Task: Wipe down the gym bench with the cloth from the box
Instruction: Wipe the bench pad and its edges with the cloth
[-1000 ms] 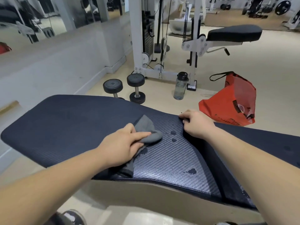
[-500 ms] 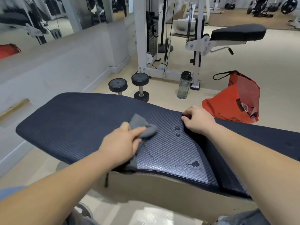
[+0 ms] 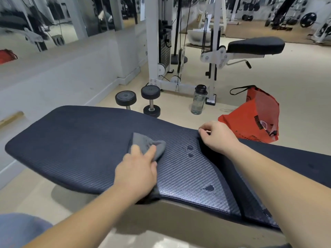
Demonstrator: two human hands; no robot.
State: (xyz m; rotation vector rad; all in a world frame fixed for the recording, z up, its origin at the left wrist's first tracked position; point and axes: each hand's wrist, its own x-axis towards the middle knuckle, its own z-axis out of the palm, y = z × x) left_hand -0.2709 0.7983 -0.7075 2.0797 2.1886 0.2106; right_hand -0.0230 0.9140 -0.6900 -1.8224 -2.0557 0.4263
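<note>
Crumpled grey cloth (image 3: 146, 144) is pressed onto the dark, weave-textured padded gym bench (image 3: 75, 144) by the left hand (image 3: 137, 173), fingers closed over it. Water droplets (image 3: 189, 148) are seen just beside. The right hand (image 3: 217, 136), fingers curled, is rested on the pad's seam.

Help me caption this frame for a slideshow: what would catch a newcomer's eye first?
The dark bench pad fills the middle, with the left hand pressing a grey cloth onto it and the right hand gripping its far edge. Just right of the cloth sit water drops, still unwiped. Beyond, on the floor, a bright red bag stands out at right, with a water bottle and two dumbbells left of it.
</note>
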